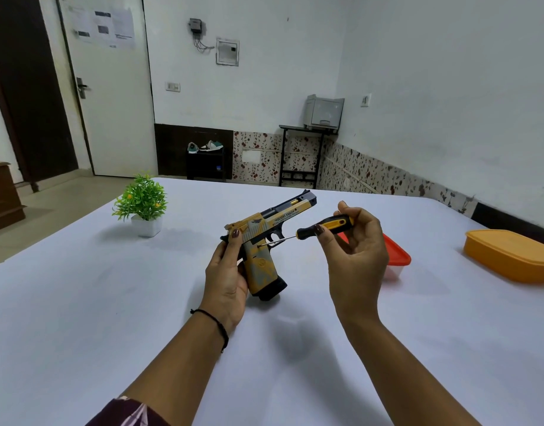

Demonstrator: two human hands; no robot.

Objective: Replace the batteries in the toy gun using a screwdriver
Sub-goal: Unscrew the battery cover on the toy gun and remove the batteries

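**Q:** Where is the toy gun?

**A:** It is held above the white surface, near the middle of the view. It is a tan-and-black pistol, muzzle pointing away and to the right, with the black base of the grip pointing down towards the person.

**Q:** State of the left hand?

**A:** It grips the toy gun from the left side. The palm lies against the back of the grip and the thumb lies over the rear of the slide. A thin black bracelet sits on that wrist.

**Q:** State of the right hand?

**A:** It pinches the black-and-yellow handle of the screwdriver between thumb and fingers. The shaft runs down and to the left. The tip meets the side of the gun at the top of the grip, just behind the trigger.

**Q:** Other items on the surface?

**A:** A red-lidded container stands just behind the right hand, partly hidden by it. An orange container sits well to the right, at the frame edge. A small green potted plant in a white pot stands to the left of the gun, well apart from it.
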